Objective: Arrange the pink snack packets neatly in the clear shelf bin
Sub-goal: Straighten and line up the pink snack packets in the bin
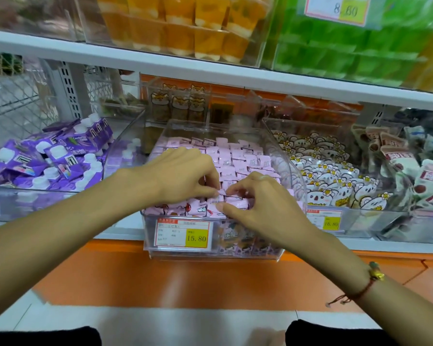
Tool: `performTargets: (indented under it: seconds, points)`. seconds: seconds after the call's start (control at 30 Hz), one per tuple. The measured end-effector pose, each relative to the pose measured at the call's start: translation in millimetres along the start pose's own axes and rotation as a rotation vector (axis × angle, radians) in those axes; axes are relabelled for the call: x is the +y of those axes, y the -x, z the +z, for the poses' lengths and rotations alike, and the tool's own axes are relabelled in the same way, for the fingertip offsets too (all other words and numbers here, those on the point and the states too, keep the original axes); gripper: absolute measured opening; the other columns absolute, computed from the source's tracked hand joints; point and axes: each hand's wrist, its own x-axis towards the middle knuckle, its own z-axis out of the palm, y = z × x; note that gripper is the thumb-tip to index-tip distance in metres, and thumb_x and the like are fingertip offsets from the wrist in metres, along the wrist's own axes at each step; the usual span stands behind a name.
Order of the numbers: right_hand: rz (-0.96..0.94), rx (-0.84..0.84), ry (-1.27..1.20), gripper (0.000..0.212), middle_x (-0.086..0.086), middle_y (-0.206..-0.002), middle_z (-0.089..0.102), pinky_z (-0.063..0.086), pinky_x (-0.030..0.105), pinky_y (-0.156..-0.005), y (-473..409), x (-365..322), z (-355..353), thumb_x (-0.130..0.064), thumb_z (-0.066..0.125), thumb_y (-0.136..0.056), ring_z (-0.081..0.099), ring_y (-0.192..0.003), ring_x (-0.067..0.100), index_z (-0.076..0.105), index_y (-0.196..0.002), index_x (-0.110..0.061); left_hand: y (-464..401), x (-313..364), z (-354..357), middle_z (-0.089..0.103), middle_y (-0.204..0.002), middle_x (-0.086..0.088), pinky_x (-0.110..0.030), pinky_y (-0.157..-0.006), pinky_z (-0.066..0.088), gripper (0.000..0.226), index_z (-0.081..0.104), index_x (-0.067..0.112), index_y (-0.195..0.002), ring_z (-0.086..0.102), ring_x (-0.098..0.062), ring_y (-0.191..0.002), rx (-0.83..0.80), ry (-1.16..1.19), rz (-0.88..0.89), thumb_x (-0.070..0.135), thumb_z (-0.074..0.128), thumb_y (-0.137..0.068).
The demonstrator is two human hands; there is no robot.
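The white shelf (60,49) runs across the whole view, and at 12 o'clock above it stand orange jelly cups (185,26) and, toward 1 o'clock, green packs (335,51) with a price card (340,8) reading 8.80. Below, in the middle of the view, sits the clear shelf bin (265,255), its front wall carrying a price label (184,233) marked 15.80. At 9 o'clock from the bin lies a bin of purple pouches (55,156) with white caps; at 3 o'clock, just beside it, a bin of koala packets (335,181), and farther right some white and maroon packets (410,171). At 12 o'clock behind the bin stand small packets with a dog picture (178,106). The pink snack packets (243,158) fill the bin in rows, upright at the back and lying flatter at the front edge. Both hands are over the front part of the bin and hide the packets under them. The left hand (183,176) comes from 8 o'clock, its fingers curled down, the tips pinching the top edge of a packet. The right hand (258,203) comes from 4 o'clock, fingers also curled, thumb and forefinger pinching a packet edge just beside the left fingertips. The right wrist carries a red cord bracelet (360,288).
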Motion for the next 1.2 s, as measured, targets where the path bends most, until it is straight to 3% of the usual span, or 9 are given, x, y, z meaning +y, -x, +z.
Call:
performTargets:
  seconds: [0.17, 0.3, 0.4, 0.57, 0.77, 0.83, 0.97, 1.1, 1.2]
  points:
    - [0.048, -0.047, -0.012, 0.037, -0.007, -0.1, 0.051, 0.043, 0.03, -0.077, 0, -2, -3, -0.055, 0.063, -0.08, 0.05, -0.099, 0.012, 0.065, -0.106, -0.029, 4, 3, 8, 0.07, -0.085, 0.008, -0.023, -0.049, 0.03, 0.019, 0.067, 0.029, -0.094, 0.06, -0.014, -0.08, 0.155, -0.048, -0.051, 0.041, 0.053, -0.093]
    - [0.061, -0.057, -0.04, 0.039, -0.006, -0.097, 0.049, 0.047, 0.035, -0.082, 0, -3, -3, -0.055, 0.063, -0.08, 0.05, -0.099, 0.013, 0.065, -0.106, -0.026, 7, 7, 8, 0.065, -0.093, 0.006, -0.035, -0.066, 0.048, 0.017, 0.058, 0.024, -0.093, 0.059, -0.016, -0.084, 0.305, 0.116, -0.133, 0.035, 0.045, -0.097]
    - [0.074, -0.065, -0.054, 0.039, -0.006, -0.097, 0.05, 0.047, 0.036, -0.083, 0, -3, -3, -0.054, 0.064, -0.08, 0.05, -0.1, 0.013, 0.065, -0.106, -0.025, 8, 8, -2, 0.067, -0.089, 0.003, -0.035, -0.061, 0.048, 0.015, 0.051, 0.022, -0.099, 0.06, -0.013, -0.07, 0.464, 0.253, -0.228, 0.032, 0.039, -0.1]
    - [0.065, -0.047, -0.093, 0.035, -0.007, -0.097, 0.051, 0.048, 0.035, -0.08, -1, -4, -5, -0.051, 0.065, -0.08, 0.051, -0.097, 0.011, 0.063, -0.105, -0.027, 24, 14, -8, 0.062, -0.079, 0.007, -0.037, -0.064, 0.049, 0.014, 0.049, 0.022, -0.097, 0.058, -0.006, -0.069, 0.683, 0.443, -0.293, 0.031, 0.039, -0.1]
    - [-0.053, 0.155, -0.291, 0.066, -0.013, -0.113, 0.049, 0.04, 0.017, -0.078, 0, -7, -13, -0.049, 0.072, -0.074, 0.047, -0.101, 0.003, 0.04, -0.129, -0.032, 41, 18, -10, 0.065, -0.088, 0.005, -0.032, -0.071, 0.054, 0.011, 0.046, 0.025, -0.093, 0.063, -0.01, -0.083, 0.906, 0.768, -0.332, 0.026, 0.039, -0.102]
    - [-0.134, 0.197, -0.459, 0.065, -0.016, -0.121, 0.049, 0.038, 0.011, -0.088, 2, -15, -19, -0.047, 0.071, -0.076, 0.046, -0.11, -0.004, 0.039, -0.131, -0.036, 39, 20, -9, 0.068, -0.084, 0.01, -0.023, -0.069, 0.056, 0.013, 0.049, 0.022, -0.092, 0.068, -0.007, -0.083, 0.899, 1.082, -0.427, 0.023, 0.041, -0.101]
    - [-0.165, 0.233, -0.641, 0.031, -0.013, -0.109, 0.065, 0.051, 0.028, -0.085, 1, -21, -25, -0.024, 0.069, -0.085, 0.061, -0.103, 0.005, 0.062, -0.115, -0.023, 36, 24, -3, 0.068, -0.099, 0.004, -0.019, -0.065, 0.057, 0.013, 0.056, 0.018, -0.095, 0.069, -0.002, -0.076, 0.691, 1.398, -0.606, 0.023, 0.044, -0.099]
    - [0.165, 0.114, -1.107, 0.021, -0.004, -0.09, 0.074, 0.05, 0.01, -0.059, -2, -16, -35, -0.031, 0.068, -0.082, 0.069, -0.069, 0.004, 0.074, -0.095, -0.016, 44, 17, -1, 0.053, -0.122, 0.021, -0.026, -0.092, 0.047, 0.028, 0.046, 0.039, -0.121, 0.052, 0.005, -0.113, 0.494, 0.943, -0.33, 0.045, 0.043, -0.094]
    - [0.363, 0.043, -1.251, 0.031, 0.002, -0.071, 0.073, 0.052, 0.012, -0.054, -4, -12, -39, -0.037, 0.07, -0.077, 0.072, -0.066, 0.014, 0.071, -0.097, -0.014, 46, 18, -3, 0.061, -0.113, 0.027, -0.026, -0.089, 0.049, 0.034, 0.053, 0.039, -0.118, 0.055, 0.008, -0.106, 0.405, 0.9, -0.2, 0.046, 0.056, -0.085]
